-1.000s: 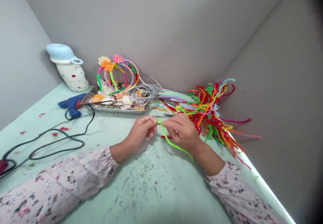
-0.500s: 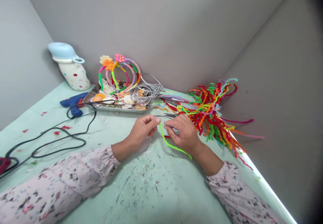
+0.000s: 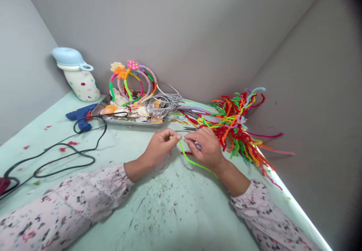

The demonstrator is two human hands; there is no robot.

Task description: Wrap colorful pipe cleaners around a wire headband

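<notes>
No text, label, brand, number or sign can be read in this view; the white jug (image 3: 82, 87) bears only coloured dots, not characters; the blue glue gun (image 3: 79, 113) is too small to show any legible marking.

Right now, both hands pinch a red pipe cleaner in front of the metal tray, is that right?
No. The head view shows the left hand and right hand pinching a green pipe cleaner, not a red one, in front of the metal tray.
</notes>
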